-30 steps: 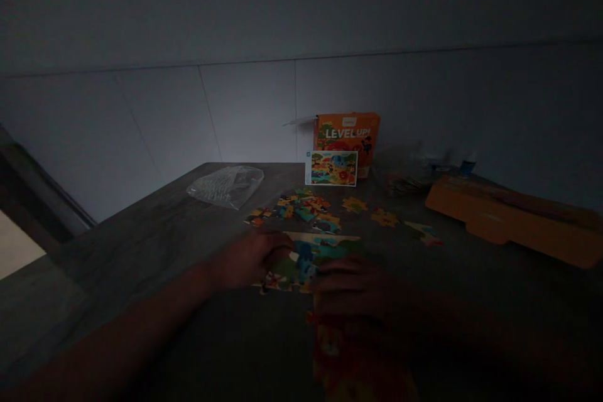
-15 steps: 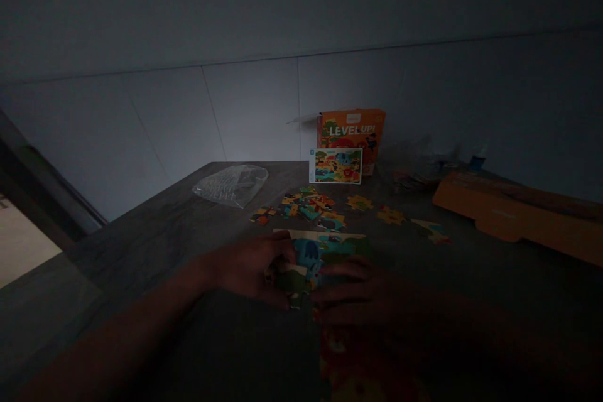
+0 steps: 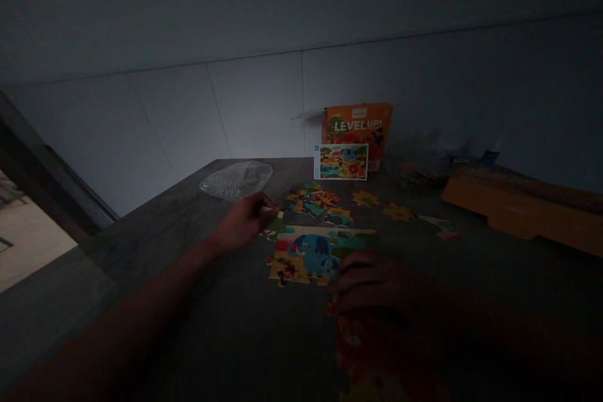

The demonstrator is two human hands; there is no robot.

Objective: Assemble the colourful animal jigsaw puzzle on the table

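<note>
My left hand (image 3: 245,220) pinches a green-and-white puzzle piece (image 3: 274,228) at the upper left corner of a partly joined puzzle (image 3: 308,255) with a blue elephant on it. Whether that piece touches the joined part I cannot tell. My right hand (image 3: 372,279) lies over the right side of the puzzle, its fingers stretched out and nothing seen in them. Below it, a dim red and orange section (image 3: 362,352) with a lion reaches toward me, partly hidden by the hand.
Loose puzzle pieces (image 3: 313,200) lie in a heap behind the puzzle, with more to its right. A picture card (image 3: 343,162) leans on an orange box (image 3: 358,114). A clear plastic bag (image 3: 238,179) is at back left, an orange carton (image 3: 522,204) at right.
My left hand has carried the green piece from over the puzzle's lower left to its upper left corner, uncovering the elephant. My right hand has stayed on the puzzle. The view has shifted slightly.
</note>
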